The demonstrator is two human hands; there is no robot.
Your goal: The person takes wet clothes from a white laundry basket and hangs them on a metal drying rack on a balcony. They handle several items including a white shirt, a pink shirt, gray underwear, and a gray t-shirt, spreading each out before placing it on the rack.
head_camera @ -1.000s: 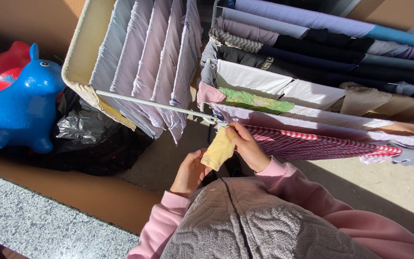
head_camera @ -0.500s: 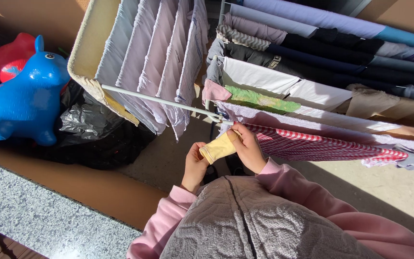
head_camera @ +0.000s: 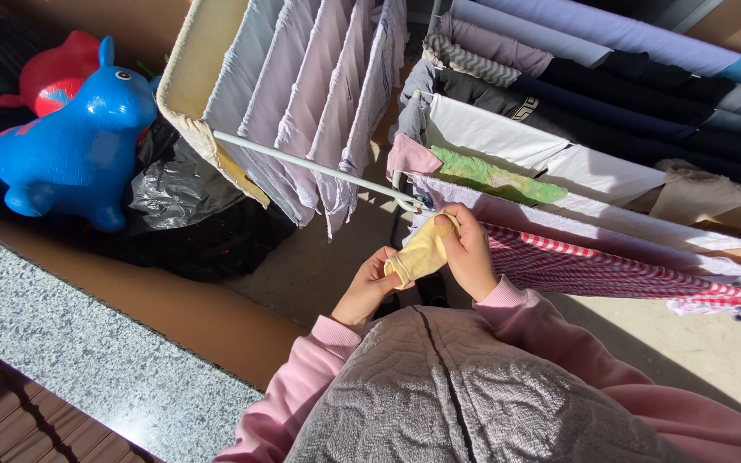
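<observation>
1. Both hands, left hand [head_camera: 369, 290] and right hand [head_camera: 466, 254], pinch the small pale-yellow fabric sock [head_camera: 418, 255] just below the white metal drying-rack rail [head_camera: 319, 171].
2. Best to grip its edges firmly, clear of the red checked cloth [head_camera: 593, 267].

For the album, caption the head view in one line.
Both hands, left hand and right hand, hold a small pale-yellow sock beside a white laundry drying rack.

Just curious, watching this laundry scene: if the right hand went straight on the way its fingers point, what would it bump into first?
The right hand, pinching the yellow sock, points up and to the left. It would probably meet the white rail of the drying rack first, then the pale cloths hanging there, though depth is hard to judge.
</observation>
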